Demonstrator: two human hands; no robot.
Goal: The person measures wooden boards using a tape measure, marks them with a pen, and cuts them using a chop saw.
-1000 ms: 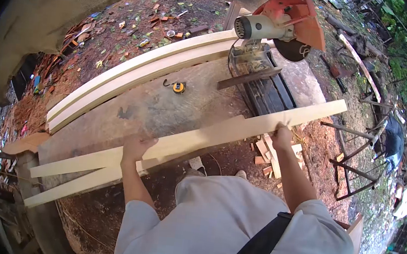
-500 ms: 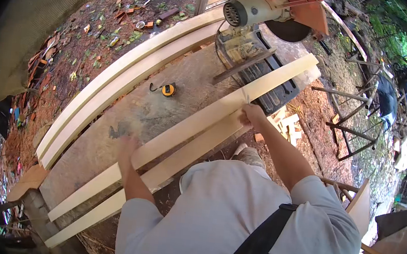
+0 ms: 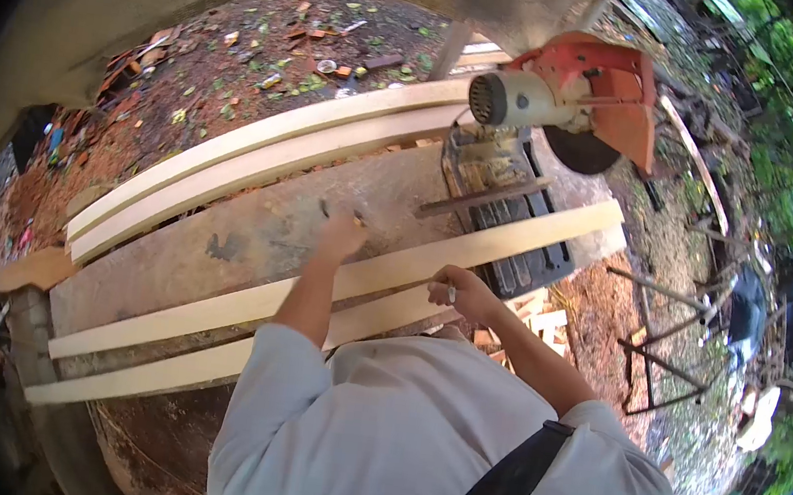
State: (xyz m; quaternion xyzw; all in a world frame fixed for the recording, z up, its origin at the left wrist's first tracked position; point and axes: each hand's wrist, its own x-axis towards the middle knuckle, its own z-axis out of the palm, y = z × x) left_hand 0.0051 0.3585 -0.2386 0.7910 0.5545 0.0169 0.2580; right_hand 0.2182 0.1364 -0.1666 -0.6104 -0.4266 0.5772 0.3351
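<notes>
My left hand is over the tape measure on the worktable, smeared by motion and covering most of it; I cannot tell whether its fingers grip it. My right hand is closed above the near edge of a long pale wooden board. A small whitish thing shows at its curled fingers, too small to name. This board runs across the table, its right end lying over the black base of the chop saw. A second pale board lies alongside it, nearer my body.
Two more long boards lie along the table's far edge. The saw's raised head and blade stand at the back right. Wood offcuts lie on the ground beyond my right hand. Metal frames stand farther right.
My left hand has gone from the near board across to the tape measure. My right hand has drawn back slightly from the board, fingers curled. The camera view has shifted and turned.
</notes>
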